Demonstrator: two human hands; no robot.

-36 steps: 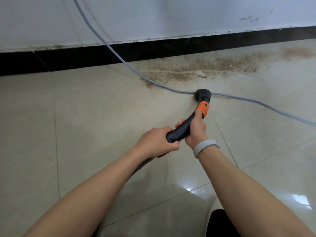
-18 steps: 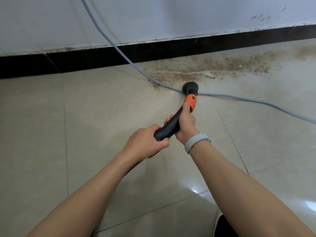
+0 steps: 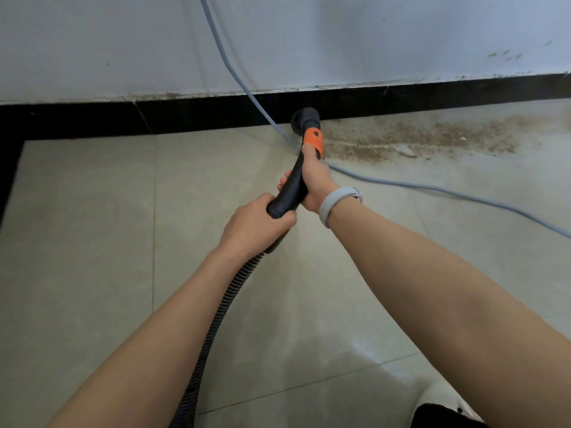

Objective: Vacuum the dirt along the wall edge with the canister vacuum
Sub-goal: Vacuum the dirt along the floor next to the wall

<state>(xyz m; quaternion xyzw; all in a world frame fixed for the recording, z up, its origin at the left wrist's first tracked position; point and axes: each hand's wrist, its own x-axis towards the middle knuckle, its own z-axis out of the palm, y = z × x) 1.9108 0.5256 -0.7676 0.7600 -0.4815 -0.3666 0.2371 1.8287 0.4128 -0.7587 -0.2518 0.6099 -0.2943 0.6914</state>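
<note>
Right, both hands grip the vacuum handle (image 3: pixel 293 183): left hand (image 3: pixel 256 223) at the hose (image 3: pixel 216 319) end, right hand (image 3: pixel 315 180) by the orange collar (image 3: pixel 312 143). Nozzle (image 3: pixel 304 118) sits at the black skirting (image 3: pixel 432 92), dirt (image 3: pixel 417 139) just right. Best sweep rightward, low, clear of the grey cable (image 3: pixel 432 188). No readable labels.

The ribbed black vacuum hose (image 3: pixel 213 329) runs off the bottom edge, its canister unseen. The pale grey cable (image 3: pixel 432 189) leaves top and right edges. The round black nozzle's (image 3: pixel 304 120) mouth faces away, hidden.
</note>
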